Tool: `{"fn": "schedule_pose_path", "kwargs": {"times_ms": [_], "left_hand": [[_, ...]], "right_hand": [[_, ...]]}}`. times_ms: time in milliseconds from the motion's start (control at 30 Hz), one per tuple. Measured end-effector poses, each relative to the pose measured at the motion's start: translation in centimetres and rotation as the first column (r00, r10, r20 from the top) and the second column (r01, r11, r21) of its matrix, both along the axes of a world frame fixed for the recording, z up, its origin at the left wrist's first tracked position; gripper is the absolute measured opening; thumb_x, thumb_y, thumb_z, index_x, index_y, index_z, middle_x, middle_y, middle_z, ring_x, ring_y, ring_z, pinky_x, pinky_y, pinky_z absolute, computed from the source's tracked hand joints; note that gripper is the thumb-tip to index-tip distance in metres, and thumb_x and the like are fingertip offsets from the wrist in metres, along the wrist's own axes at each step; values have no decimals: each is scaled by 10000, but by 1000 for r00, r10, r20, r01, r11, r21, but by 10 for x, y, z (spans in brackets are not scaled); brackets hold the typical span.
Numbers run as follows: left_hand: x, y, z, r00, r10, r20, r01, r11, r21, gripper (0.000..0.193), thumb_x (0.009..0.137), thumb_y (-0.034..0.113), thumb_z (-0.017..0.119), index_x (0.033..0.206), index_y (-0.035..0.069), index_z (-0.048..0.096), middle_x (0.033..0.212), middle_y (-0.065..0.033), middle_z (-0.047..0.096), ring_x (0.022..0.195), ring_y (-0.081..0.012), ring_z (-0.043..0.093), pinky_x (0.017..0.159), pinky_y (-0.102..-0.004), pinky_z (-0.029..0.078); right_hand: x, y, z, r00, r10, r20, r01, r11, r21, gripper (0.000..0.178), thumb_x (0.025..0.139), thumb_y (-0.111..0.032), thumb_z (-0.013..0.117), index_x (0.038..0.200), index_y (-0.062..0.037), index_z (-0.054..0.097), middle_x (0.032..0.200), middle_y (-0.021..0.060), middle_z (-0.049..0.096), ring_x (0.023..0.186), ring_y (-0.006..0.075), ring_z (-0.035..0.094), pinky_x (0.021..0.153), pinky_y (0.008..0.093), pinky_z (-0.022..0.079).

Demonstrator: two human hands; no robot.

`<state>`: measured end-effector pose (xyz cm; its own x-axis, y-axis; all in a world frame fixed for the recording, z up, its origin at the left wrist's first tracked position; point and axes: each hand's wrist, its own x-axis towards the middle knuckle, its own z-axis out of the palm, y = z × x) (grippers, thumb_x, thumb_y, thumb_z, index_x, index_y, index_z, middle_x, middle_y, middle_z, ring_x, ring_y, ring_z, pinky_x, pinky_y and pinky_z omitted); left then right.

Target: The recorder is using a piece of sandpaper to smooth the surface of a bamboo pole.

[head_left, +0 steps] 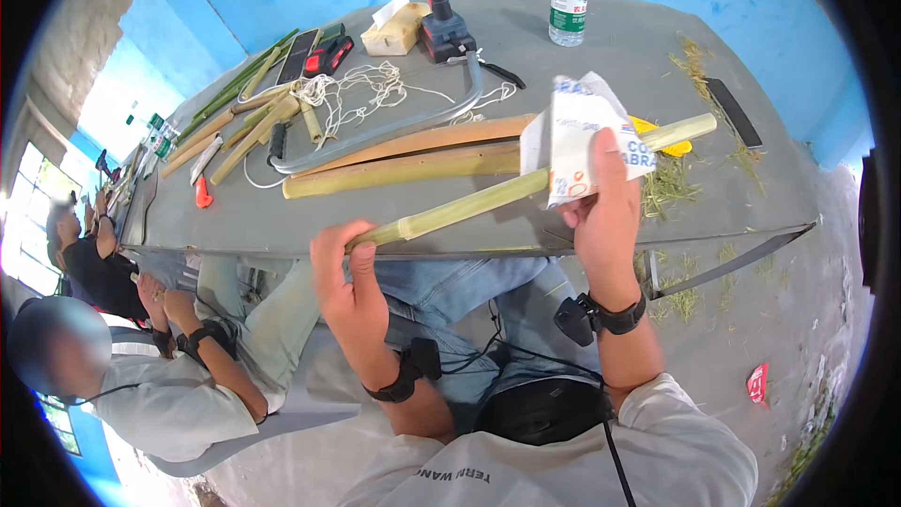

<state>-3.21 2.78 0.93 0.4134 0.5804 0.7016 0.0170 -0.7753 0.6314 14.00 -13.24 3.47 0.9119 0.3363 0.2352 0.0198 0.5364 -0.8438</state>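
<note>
A slim green bamboo stick (460, 210) slants across the front of the table, its right end higher up. My left hand (345, 268) pinches its near left end between thumb and fingers. Close to the other end, my right hand (605, 216) grips a folded sheet of sandpaper (584, 136) wrapped around the stick; its white printed back faces me. Behind the stick lie split bamboo lengths (404, 175), partly covered by the sandpaper. A yellow object (671, 139) shows beneath the stick's right end, its kind hidden.
On the grey table (526, 33) are a bow saw (432, 134), tangled white string (361, 89), a cordless power tool (436, 0), tissues (394, 33), a water bottle (568, 0) and a dark flat slab (734, 113). Bamboo shavings (668, 186) lie right. A co-worker (160, 385) sits left.
</note>
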Motion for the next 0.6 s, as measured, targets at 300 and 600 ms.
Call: {"fn": "schedule_pose_path", "kwargs": {"times_ms": [300,600], "left_hand": [[22,-14,-12,997,-52,-64,55,997,48,128,947,127,579,941,4,614,850,-109,624,796,-261,527,745,-355,428],[0,-7,-3,995,72,-76,-84,982,-171,287,1016,195,480,852,-16,585,821,-103,601,736,-243,504,725,-350,421]], "right_hand": [[-10,7,4,969,155,193,-125,979,-161,356,982,-327,562,1105,3,615,774,35,659,518,20,527,412,179,361],[-12,7,-8,955,163,248,-138,984,-117,308,948,-276,643,1084,0,633,779,-12,648,567,17,520,448,183,366]]}}
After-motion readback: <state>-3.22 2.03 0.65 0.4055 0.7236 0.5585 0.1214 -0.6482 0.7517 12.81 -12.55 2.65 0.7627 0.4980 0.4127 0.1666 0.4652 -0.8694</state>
